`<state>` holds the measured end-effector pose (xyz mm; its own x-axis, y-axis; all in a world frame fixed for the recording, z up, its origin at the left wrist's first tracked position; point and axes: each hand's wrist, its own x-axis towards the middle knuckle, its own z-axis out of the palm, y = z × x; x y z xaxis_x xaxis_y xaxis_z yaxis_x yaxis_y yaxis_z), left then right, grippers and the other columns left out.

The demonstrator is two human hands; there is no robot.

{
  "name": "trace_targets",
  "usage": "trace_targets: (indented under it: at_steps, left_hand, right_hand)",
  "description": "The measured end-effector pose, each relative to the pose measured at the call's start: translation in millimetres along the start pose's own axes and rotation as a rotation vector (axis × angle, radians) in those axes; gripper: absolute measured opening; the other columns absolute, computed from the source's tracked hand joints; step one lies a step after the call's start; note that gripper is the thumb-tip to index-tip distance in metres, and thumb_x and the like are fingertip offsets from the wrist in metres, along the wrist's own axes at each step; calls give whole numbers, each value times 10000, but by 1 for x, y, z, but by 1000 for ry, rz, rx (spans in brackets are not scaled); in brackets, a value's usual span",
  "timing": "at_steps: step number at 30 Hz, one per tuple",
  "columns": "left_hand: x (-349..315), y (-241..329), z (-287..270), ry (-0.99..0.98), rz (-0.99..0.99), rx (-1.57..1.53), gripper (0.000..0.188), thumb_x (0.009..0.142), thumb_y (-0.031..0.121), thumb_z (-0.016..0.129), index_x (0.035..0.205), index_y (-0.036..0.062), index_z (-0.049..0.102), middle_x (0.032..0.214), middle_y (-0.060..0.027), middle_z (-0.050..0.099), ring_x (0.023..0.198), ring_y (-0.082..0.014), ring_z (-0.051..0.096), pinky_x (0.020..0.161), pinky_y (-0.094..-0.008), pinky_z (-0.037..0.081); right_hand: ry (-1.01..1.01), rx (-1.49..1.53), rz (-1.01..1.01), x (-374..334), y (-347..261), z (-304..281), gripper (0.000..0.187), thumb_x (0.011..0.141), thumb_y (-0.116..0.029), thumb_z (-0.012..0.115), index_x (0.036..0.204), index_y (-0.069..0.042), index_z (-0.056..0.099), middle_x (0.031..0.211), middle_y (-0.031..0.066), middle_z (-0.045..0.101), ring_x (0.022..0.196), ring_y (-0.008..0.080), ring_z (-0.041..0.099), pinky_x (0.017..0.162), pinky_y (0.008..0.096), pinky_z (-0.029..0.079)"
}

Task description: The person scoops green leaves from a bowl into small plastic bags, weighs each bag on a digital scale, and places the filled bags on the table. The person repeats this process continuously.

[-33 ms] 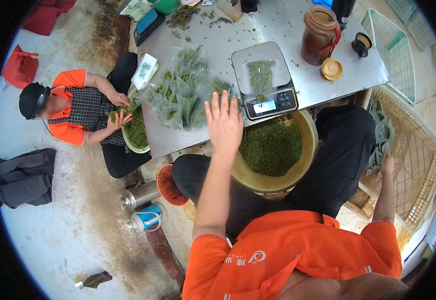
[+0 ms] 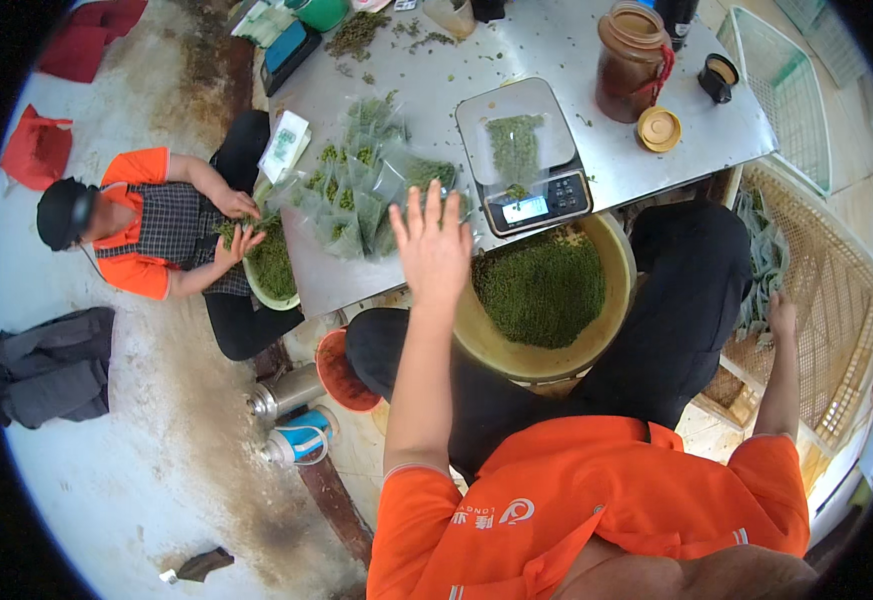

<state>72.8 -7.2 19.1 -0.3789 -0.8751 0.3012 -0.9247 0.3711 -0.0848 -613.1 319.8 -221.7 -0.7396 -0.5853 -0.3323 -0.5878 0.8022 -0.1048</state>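
My left hand [image 2: 433, 245] hovers at the table's near edge with its fingers spread, holding nothing I can see. Its fingertips are nearest to a pile of clear bags [image 2: 356, 195] filled with green grains. Just right of it, one filled bag [image 2: 513, 150] lies flat on a digital scale [image 2: 556, 200]. Low at the right, my right hand [image 2: 782, 316] is at a stack of filled bags [image 2: 759, 265] in a beige plastic crate [image 2: 836, 300]. Its fingers are too small and partly hidden to show a grip.
Between my knees stands a yellow basin [image 2: 616, 310] of green grains. A brown jar [image 2: 628, 65], its lid [image 2: 659, 130] and a black cup [image 2: 719, 78] are on the metal table [image 2: 676, 160]. At left a co-worker [image 2: 171, 220] handles grains over a bowl [image 2: 274, 300]. An orange bucket [image 2: 341, 375] stands below.
My left hand has shifted slightly left, away from the scale, and more of the bag beyond its fingers shows. My right hand has moved a little farther up along the stacked bags.
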Motion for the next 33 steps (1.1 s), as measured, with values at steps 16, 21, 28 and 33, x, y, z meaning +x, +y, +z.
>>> trace_targets:
  at_steps: [16, 21, 28, 33]
  left_hand:
    - [-64, 68, -38, 82, -285, -577, 364, 989, 157, 680, 1342, 70, 665, 1313, -150, 683, 1247, -350, 620, 1099, -464, 465]
    - [-108, 100, 8, -614, -233, -635, 381, 969, 200, 684, 1332, 85, 667, 1190, -198, 739, 1066, -392, 716, 910, -498, 566]
    - [-98, 150, 101, -689, -78, -469, 311, 964, 191, 677, 1273, 155, 690, 1054, -165, 749, 858, -374, 739, 746, -484, 604]
    - [-119, 156, 150, -546, -9, -539, 238, 943, 159, 696, 1174, 112, 734, 1042, -161, 732, 914, -355, 725, 759, -463, 601]
  right_hand:
    - [586, 1035, -1217, -169, -511, -208, 254, 914, -81, 761, 1167, -67, 742, 1273, 111, 686, 1141, 276, 678, 967, 368, 532]
    - [546, 997, -1215, -145, -535, -143, 166, 917, -103, 760, 1081, -78, 761, 1171, 81, 713, 1027, 274, 710, 857, 348, 569]
    - [503, 989, -1212, -133, -542, -138, 132, 903, -136, 763, 1025, -88, 765, 1094, 42, 733, 903, 268, 722, 761, 349, 582]
    - [505, 981, -1199, -134, -549, -134, 106, 887, -122, 757, 992, -106, 762, 1073, 8, 734, 861, 257, 726, 719, 359, 588]
